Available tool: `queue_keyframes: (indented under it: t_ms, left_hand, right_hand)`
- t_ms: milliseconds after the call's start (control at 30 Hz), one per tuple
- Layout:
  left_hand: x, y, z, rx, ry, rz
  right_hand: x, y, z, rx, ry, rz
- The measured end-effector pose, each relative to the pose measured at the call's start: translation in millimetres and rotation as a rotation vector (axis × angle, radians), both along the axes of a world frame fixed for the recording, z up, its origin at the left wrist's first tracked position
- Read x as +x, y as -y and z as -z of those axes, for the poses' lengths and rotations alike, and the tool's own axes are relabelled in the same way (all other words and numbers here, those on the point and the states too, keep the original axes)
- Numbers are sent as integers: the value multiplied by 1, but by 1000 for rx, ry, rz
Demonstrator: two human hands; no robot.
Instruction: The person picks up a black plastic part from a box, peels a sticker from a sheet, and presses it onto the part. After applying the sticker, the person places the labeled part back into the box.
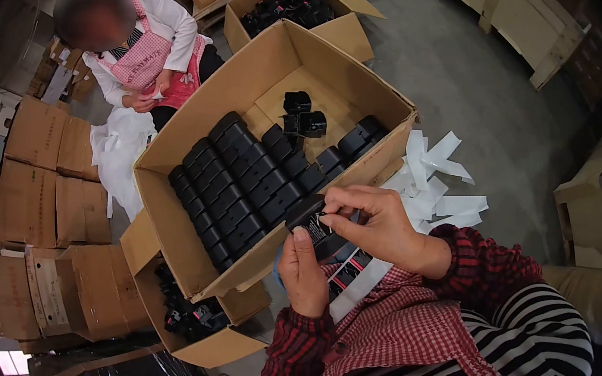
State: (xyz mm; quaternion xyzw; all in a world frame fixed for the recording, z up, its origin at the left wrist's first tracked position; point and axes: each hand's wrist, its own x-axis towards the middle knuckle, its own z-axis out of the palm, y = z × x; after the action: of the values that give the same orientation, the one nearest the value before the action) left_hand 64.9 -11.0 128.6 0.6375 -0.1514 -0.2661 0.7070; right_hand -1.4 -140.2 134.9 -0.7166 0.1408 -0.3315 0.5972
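Note:
My left hand (304,275) is closed round a black plastic part (305,213) and holds it up at the near edge of a large open carton (331,186). My right hand (380,226) is bent over the same part, thumb and fingertips pinched at its face. What lies in that pinch is too small to make out. Small white print shows on the dark face between my hands. Against my checked apron, just below, lies a white strip (362,292) with black and red labels (348,270) beside it.
Rows of black plastic parts (230,179) fill much of the carton, with a few loose pieces (303,119) at its far side. Torn white strips (434,174) lie to the right. Open cartons of black parts (285,9) stand beyond and below. A co-worker (152,57) sits at upper left.

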Motion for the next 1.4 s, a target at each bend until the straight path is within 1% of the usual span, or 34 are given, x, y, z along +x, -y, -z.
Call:
queue_keyframes:
  t_ms: [67,133,300,367,433,467,500,567,600,667,700,767,800,867,900,933,1000,1133,1200,1300,1400]
  left_hand:
    - [2,-2,5,37,71,2]
    - [2,0,4,56,73,8]
    - [-2,4,13,52,89,35]
    - [-2,5,21,59,158,60]
    - [-1,3,21,80,146,26]
    - [1,3,20,101,136,-7]
    - [3,2,16,100,136,-8]
    - [4,2,4,34,-42,-6]
    - [2,2,3,35,-44,-8]
    - [-2,7,3,-32,-174,30]
    - [-3,7,4,-34,-176,36]
    - [-4,6,6,-70,-201,79]
    - [-4,5,4,-71,-202,77]
    - [-3,4,-4,-115,-293,16]
    - [-2,4,-5,-116,-291,9]
    - [-2,3,-6,-114,-330,9]
    - [0,0,-5,-115,-369,4]
    - [4,-9,3,-226,-473,21]
    - [7,-12,5,-261,-499,39]
    - [9,-13,5,-245,-503,53]
    - [11,-14,5,-229,-523,29]
  right_hand:
    - [0,1,1,-31,-4,4]
    - [0,2,1,-196,13,71]
    - [-8,5,1,-274,-49,126]
    - [-10,9,-1,-299,-64,148]
    - [-12,19,-6,-416,-137,290]
    - [-17,27,-11,-384,-201,306]
    - [-20,35,-11,-386,-201,305]
    - [-24,45,-10,-131,-255,174]
    - [-21,41,-1,-130,-256,172]
    - [-12,30,22,285,-91,-62]
    - [-11,24,12,329,-186,-164]
    - [2,8,32,-51,-58,-61]
    - [1,8,33,-86,-88,-147]
    - [4,4,28,-82,-83,-143]
    - [6,3,27,-80,-80,-135]
    - [7,2,29,-82,-78,-142]
    - [9,1,36,-29,-175,-160]
    - [11,-1,29,2,-197,-191]
    - [15,-6,35,-75,-32,-56]
    - [14,-7,26,-73,-105,-81]
    - [18,-11,31,-68,-97,-73]
